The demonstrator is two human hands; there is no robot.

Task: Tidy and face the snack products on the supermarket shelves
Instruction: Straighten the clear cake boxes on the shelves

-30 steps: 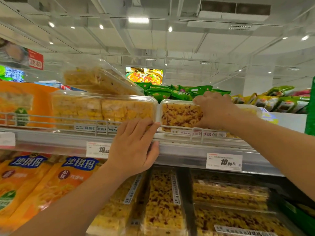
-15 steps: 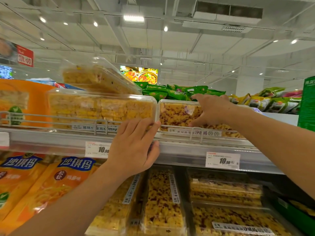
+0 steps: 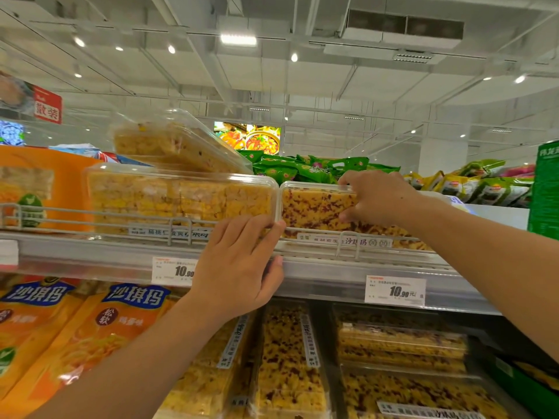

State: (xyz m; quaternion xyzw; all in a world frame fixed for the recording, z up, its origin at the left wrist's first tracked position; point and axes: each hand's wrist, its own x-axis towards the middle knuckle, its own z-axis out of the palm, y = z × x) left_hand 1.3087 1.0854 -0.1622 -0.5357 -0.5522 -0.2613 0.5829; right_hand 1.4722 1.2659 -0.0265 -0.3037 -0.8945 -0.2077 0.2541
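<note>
On the top shelf (image 3: 90,255) stands a clear box of yellow rice-crisp cake (image 3: 169,198), with a second such box (image 3: 175,143) tilted on top of it. To its right lies a clear box of cranberry-speckled cake (image 3: 314,207). My right hand (image 3: 375,198) grips that speckled box, fingers over its top edge and thumb on its front. My left hand (image 3: 239,267) rests with straight fingers against the lower right corner of the yellow box and the wire shelf rail (image 3: 181,225).
Orange snack bags (image 3: 36,189) stand at the left of the top shelf and others (image 3: 90,334) hang below. More clear cake boxes (image 3: 290,367) fill the lower shelf. Green packets (image 3: 302,170) lie behind. Price tags (image 3: 394,290) are clipped to the shelf edge. A green carton (image 3: 544,189) stands at right.
My right hand has slid rightward along the speckled box and now grips its top edge farther right. My left hand has stayed put.
</note>
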